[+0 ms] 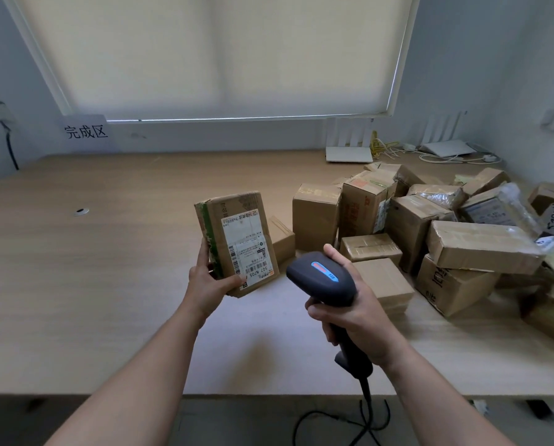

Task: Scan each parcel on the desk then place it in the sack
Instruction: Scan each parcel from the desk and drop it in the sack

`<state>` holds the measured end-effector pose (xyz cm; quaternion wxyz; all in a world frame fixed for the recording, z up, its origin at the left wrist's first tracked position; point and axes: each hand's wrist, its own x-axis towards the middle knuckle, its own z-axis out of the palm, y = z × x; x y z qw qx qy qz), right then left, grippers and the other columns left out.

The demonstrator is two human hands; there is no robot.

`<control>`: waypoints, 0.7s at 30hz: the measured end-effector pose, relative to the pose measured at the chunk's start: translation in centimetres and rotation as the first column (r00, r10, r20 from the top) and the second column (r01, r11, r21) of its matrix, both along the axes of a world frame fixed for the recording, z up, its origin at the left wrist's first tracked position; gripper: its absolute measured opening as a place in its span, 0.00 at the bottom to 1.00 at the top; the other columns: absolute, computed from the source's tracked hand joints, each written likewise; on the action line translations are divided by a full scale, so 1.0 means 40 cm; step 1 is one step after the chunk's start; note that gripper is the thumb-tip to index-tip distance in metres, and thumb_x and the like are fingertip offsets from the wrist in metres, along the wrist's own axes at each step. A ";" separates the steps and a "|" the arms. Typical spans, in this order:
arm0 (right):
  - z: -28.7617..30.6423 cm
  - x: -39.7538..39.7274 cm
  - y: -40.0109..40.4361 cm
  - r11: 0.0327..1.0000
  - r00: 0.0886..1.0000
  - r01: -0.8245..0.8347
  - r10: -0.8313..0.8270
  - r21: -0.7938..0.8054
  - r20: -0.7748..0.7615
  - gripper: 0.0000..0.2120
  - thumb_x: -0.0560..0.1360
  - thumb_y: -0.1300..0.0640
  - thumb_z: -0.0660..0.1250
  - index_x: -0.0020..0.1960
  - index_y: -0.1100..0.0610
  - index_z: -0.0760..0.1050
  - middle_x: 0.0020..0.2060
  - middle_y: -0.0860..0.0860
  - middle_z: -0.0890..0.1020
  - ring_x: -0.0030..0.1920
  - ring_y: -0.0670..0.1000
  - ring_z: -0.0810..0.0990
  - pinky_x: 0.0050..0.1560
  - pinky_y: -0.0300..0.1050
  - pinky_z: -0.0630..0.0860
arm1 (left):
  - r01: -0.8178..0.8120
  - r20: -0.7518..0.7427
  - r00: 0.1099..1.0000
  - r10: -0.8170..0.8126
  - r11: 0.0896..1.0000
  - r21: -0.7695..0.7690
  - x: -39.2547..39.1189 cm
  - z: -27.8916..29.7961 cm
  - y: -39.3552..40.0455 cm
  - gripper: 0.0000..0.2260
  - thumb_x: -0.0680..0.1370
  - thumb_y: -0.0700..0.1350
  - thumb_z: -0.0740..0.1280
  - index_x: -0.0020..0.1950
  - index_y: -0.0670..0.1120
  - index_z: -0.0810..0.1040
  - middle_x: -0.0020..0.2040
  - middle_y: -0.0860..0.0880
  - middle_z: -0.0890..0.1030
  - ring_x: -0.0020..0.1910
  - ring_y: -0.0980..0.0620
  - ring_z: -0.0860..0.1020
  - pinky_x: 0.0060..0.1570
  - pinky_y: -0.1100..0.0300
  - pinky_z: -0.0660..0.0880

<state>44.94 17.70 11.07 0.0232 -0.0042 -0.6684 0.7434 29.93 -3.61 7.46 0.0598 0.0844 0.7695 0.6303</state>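
A person's left hand (209,280) grips a cardboard parcel (235,243) by its lower end while the right hand (349,312) clasps the handle of a dark barcode scanner (322,278).

The parcel is held upright above the wooden desk (108,268), its white shipping label (246,249) facing the camera, the scanner's head just beside it. A heap of brown boxes (430,233) lies on the desk's right side; a paper sign (85,132) hangs on the wall behind.

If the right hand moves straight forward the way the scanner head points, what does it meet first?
Most likely the parcel held up by the left hand: the scanner in the right hand points up-left at its label. Depth is unclear, so it might pass just beside it.
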 end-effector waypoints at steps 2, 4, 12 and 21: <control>0.008 -0.007 -0.010 1.000 1.000 -0.013 0.013 0.010 -0.025 0.43 0.62 0.66 0.74 0.68 0.36 0.64 0.52 0.65 0.76 0.24 0.55 0.74 0.24 0.44 0.73 | -0.043 -0.036 0.998 0.043 0.999 -0.007 0.025 -0.002 -0.014 0.45 0.70 0.32 0.73 0.73 0.65 0.54 0.56 0.48 0.76 0.55 0.48 0.77 0.30 0.69 0.76; 0.016 -0.014 -0.023 0.999 0.998 -0.038 0.038 0.020 -0.043 0.42 0.62 0.66 0.74 0.67 0.36 0.65 0.50 0.63 0.77 0.24 0.56 0.73 0.23 0.44 0.72 | -0.089 -0.070 0.994 0.087 0.996 -0.014 0.050 -0.007 -0.036 0.45 0.69 0.32 0.74 0.73 0.65 0.56 0.57 0.46 0.76 0.55 0.50 0.76 0.31 0.69 0.76; 0.046 -0.063 -0.122 0.980 0.975 -0.197 0.197 0.013 -0.101 0.43 0.61 0.67 0.74 0.67 0.36 0.64 0.53 0.60 0.78 0.25 0.57 0.72 0.23 0.46 0.72 | -0.279 -0.215 0.944 0.251 0.954 -0.107 0.154 0.022 -0.170 0.44 0.68 0.34 0.75 0.65 0.72 0.55 0.56 0.51 0.73 0.54 0.55 0.74 0.37 0.63 0.81; 0.096 -0.119 -0.359 0.950 0.934 -0.309 0.314 0.053 -0.169 0.43 0.61 0.67 0.72 0.68 0.35 0.65 0.41 0.58 0.79 0.23 0.56 0.70 0.24 0.44 0.70 | -0.449 -0.387 0.842 0.377 0.886 -0.112 0.207 0.109 -0.409 0.43 0.68 0.36 0.76 0.64 0.72 0.58 0.52 0.63 0.75 0.51 0.57 0.76 0.35 0.73 0.76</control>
